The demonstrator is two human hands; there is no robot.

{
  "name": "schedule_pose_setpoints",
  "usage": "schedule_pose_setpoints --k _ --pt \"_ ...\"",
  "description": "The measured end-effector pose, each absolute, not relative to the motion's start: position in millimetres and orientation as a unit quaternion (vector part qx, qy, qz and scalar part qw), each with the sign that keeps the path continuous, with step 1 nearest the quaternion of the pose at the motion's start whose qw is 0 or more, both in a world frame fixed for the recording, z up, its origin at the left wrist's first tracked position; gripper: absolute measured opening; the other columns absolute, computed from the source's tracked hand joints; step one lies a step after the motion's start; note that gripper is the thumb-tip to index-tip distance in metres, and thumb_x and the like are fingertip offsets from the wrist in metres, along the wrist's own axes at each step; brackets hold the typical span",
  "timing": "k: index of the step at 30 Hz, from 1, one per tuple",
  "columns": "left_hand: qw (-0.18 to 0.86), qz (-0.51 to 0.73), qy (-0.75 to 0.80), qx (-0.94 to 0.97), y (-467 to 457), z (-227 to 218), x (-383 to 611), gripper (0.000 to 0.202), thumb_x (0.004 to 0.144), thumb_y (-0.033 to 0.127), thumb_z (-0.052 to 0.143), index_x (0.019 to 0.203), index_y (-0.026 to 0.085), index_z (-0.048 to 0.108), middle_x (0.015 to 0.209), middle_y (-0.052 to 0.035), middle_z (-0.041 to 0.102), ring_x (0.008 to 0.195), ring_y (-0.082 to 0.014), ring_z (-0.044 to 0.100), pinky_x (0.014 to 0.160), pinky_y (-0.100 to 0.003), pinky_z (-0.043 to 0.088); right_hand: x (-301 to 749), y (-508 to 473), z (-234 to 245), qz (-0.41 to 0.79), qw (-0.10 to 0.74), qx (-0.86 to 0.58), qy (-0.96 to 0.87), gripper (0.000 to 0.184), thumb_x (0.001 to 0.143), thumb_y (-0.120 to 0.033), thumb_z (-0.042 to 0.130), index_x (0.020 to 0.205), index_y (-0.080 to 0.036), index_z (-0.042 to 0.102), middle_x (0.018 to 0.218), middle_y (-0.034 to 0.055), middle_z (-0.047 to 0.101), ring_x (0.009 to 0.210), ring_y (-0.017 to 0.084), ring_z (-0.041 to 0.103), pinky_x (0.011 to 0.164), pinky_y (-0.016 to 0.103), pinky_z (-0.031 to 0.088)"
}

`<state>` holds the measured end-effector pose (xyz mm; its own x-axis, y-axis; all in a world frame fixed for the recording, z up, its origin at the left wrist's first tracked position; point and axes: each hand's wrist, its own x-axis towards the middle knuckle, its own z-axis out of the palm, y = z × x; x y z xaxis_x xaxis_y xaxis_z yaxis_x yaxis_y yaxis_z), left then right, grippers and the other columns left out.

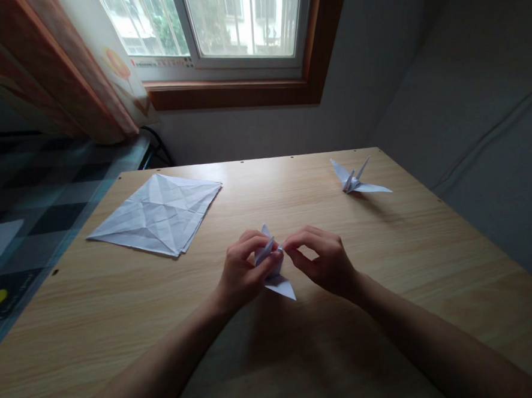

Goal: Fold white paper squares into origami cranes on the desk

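A small folded piece of white paper (275, 276), partly shaped like a crane, sits between both hands just above the wooden table (379, 260). My left hand (242, 271) is closed around its left side, fingers curled over the folds. My right hand (323, 259) pinches a tip of the same paper between thumb and forefinger. One pointed flap sticks out below the hands toward me. Much of the paper is hidden by my fingers.
A finished white paper crane (356, 179) stands at the far right of the table. A creased stack of square white sheets (159, 213) lies flat at the far left. Beyond are a window (214, 21), a curtain (67, 61) and a checked cloth (32, 191).
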<state>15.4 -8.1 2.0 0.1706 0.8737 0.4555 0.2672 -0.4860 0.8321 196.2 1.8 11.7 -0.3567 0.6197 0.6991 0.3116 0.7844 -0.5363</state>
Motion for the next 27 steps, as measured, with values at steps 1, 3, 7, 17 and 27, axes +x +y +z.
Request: schedule_pose_setpoints --k 1,3,7,17,27 --pt "0.304 0.502 0.404 0.702 -8 2 15 0.006 0.080 0.021 0.067 0.076 0.018 0.067 0.075 -0.0034 0.063 0.074 -0.0164 0.059 0.068 -0.029 0.047 196 1 12 0.165 0.489 -0.291 -0.806 0.012 0.087 -0.012 0.056 0.079 -0.019 0.062 0.075 0.0029 0.070 0.069 0.015 0.065 0.067 0.027 0.051" --pt "0.304 0.504 0.399 0.702 -8 1 15 0.007 0.081 0.021 0.067 0.075 0.018 0.067 0.075 -0.0034 0.063 0.074 -0.0164 0.059 0.068 -0.029 0.047 197 0 11 0.181 0.489 -0.302 -0.798 0.010 0.085 -0.013 0.058 0.078 -0.019 0.061 0.073 0.0018 0.069 0.067 0.014 0.064 0.066 0.026 0.051" --pt "0.303 0.506 0.394 0.705 -9 1 14 0.011 0.083 0.023 0.066 0.073 0.018 0.065 0.074 -0.0032 0.062 0.071 -0.0161 0.058 0.067 -0.029 0.047 198 -2 10 0.263 0.483 -0.337 -0.764 0.015 0.082 -0.018 0.064 0.096 -0.019 0.059 0.076 0.0007 0.068 0.067 0.013 0.065 0.062 0.025 0.052" --pt "0.242 0.488 0.400 0.737 -7 -4 13 0.011 0.079 0.028 0.071 0.083 0.019 0.065 0.087 -0.0054 0.064 0.085 -0.0199 0.059 0.076 -0.033 0.049 196 -1 12 0.244 0.457 -0.349 -0.781 0.009 0.089 -0.019 0.057 0.079 -0.018 0.058 0.071 0.0001 0.060 0.064 0.013 0.055 0.062 0.025 0.045" --pt "0.385 0.484 0.430 0.657 2 -16 7 0.032 0.090 0.043 0.054 0.102 0.020 0.071 0.099 -0.0088 0.067 0.085 -0.0203 0.062 0.071 -0.032 0.050 198 5 9 0.244 0.472 -0.300 -0.792 0.011 0.093 -0.020 0.053 0.082 -0.019 0.057 0.079 0.0023 0.061 0.076 0.015 0.057 0.070 0.029 0.048"
